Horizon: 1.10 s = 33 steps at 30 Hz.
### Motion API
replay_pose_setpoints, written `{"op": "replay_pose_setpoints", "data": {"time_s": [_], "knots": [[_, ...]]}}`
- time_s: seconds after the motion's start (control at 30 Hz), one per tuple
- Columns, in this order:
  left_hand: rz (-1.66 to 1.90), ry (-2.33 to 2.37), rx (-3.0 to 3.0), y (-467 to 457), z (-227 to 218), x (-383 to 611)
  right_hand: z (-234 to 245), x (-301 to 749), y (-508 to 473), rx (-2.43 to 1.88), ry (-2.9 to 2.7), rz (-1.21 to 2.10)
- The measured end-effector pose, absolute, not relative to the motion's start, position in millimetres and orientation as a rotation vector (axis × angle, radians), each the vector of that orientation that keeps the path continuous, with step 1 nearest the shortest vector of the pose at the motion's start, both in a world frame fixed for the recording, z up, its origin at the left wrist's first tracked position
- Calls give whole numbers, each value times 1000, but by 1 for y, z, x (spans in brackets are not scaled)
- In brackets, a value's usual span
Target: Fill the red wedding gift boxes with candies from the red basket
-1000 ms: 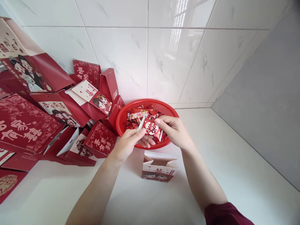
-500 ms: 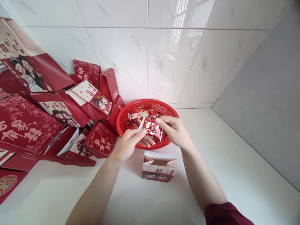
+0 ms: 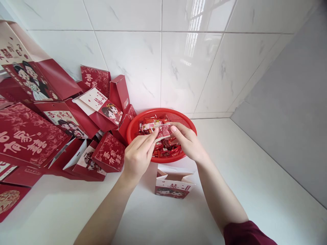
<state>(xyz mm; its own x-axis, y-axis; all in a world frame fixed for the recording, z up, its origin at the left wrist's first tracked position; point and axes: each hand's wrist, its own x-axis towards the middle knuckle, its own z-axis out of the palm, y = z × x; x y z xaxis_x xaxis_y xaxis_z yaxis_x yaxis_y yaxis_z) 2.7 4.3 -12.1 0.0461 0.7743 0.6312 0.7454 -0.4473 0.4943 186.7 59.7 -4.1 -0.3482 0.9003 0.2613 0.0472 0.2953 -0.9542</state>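
Observation:
Both hands meet over a round red plastic basket (image 3: 189,122) filled with several red-wrapped candies (image 3: 167,148). My left hand (image 3: 139,154) and my right hand (image 3: 187,143) pinch the two ends of one red candy packet (image 3: 163,131), which is blurred and tilted flat above the basket. In front of the basket, just below my hands, a small open red-and-white paper box (image 3: 173,185) stands upright on the white surface.
A heap of red gift boxes and bags (image 3: 63,119) with white characters and cartoon figures leans against the tiled wall on the left. A grey wall (image 3: 288,102) closes the right side. White counter (image 3: 255,190) stretches to the right of the box.
The candy packet has turned from face-on to flat and moved slightly up and back over the basket. My left hand has shifted closer to my right hand.

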Motion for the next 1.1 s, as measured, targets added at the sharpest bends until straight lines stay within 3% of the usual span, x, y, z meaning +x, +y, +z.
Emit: {"op": "replay_pose_setpoints", "data": {"time_s": [0.1, 0.43, 0.6, 0.7, 1.1], "knots": [[1283, 1560, 2455, 6, -14, 1, -3, 186, 59, -750, -1589, 1438], [1296, 1453, 2248, -6, 5, 13, 4, 201, 54, -612, -1564, 1425], [578, 1252, 2341, -13, 16, 13, 6, 202, 54, -588, -1552, 1416], [326, 1263, 2306, -13, 12, 13, 7, 203, 52, -595, -1558, 1376], [350, 1546, 2199, -9, 13, -11, 19, 210, 27, -533, -1726, 1152]]}}
